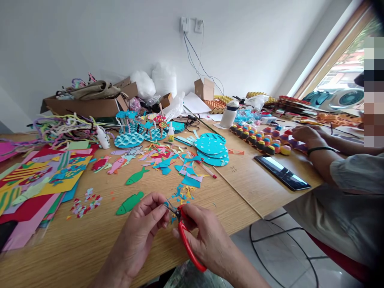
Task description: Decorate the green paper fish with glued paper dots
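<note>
My right hand (207,232) is wrapped round the red handles of a pair of scissors (189,248), whose blades point up and left. At the blade tips, my left hand (150,220) pinches a tiny blue piece of paper (166,204) between thumb and fingers. Two green paper fish lie beyond my left hand: the nearer one (129,203) close to my knuckles, the farther one (137,176) behind it. Small yellow and blue scraps (183,193) are scattered on the wooden table (90,244) just past the scissors.
Coloured paper sheets (33,200) are stacked at the left. Blue paper discs (211,148), a wooden stick (237,190) and a tablet (282,172) lie to the right. Another person's hands (309,136) work beside painted egg-tray strips (258,138). Glue bottles (103,137) and boxes stand farther back.
</note>
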`<state>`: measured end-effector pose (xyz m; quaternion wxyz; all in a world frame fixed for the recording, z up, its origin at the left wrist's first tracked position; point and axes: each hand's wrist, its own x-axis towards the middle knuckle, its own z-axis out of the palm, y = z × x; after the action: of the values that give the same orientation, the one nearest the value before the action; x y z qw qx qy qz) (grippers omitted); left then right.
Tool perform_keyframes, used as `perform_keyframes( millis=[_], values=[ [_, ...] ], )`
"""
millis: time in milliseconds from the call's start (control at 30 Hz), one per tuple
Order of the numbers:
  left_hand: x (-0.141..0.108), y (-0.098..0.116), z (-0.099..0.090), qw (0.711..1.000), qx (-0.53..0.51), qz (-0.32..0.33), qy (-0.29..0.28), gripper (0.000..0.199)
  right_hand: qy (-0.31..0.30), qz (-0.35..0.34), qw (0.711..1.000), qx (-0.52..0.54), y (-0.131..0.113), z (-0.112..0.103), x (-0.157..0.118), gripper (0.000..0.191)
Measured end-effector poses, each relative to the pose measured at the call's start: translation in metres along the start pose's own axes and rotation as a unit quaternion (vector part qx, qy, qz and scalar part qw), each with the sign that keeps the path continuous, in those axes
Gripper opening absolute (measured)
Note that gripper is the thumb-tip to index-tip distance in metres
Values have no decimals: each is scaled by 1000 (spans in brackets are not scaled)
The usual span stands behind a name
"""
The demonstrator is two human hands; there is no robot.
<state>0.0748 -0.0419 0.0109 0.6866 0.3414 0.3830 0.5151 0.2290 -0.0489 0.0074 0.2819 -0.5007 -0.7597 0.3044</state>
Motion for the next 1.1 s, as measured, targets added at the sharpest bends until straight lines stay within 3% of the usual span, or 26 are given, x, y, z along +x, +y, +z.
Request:
perform_keyframes(
  millis=[267, 1100],
  values=[
    [-2, 2, -2, 999, 41, 7, -29, 5, -17, 1, 1000, -1, -3, -4, -1, 24],
    [-2, 3, 0, 999, 41, 4, -28, 5, -1, -23, 1000, 0, 4, -2, -2, 31]
  ],
)
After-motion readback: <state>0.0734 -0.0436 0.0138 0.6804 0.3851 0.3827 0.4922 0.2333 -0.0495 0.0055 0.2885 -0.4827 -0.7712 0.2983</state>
